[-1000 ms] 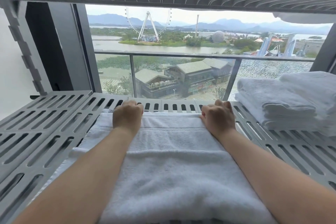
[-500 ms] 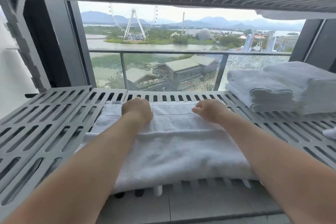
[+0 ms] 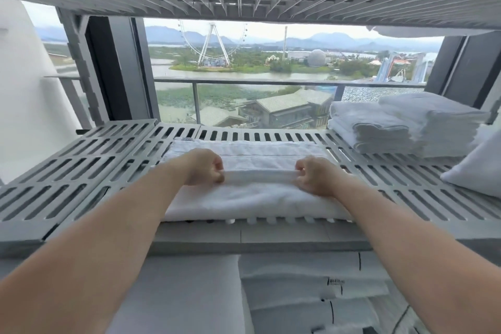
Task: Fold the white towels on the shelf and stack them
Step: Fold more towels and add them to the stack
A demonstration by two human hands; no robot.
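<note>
Left hand [image 3: 205, 168], right hand [image 3: 314, 178]: apparent pinch on white towel [image 3: 252, 199]

Soft daylight through the window [image 3: 271, 76]; wide-angle bending, edges blurred.

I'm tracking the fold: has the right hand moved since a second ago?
Yes. The right hand has come toward the front edge of the shelf, away from the rear slots it was beside, pinching a fold of the towel.
</note>
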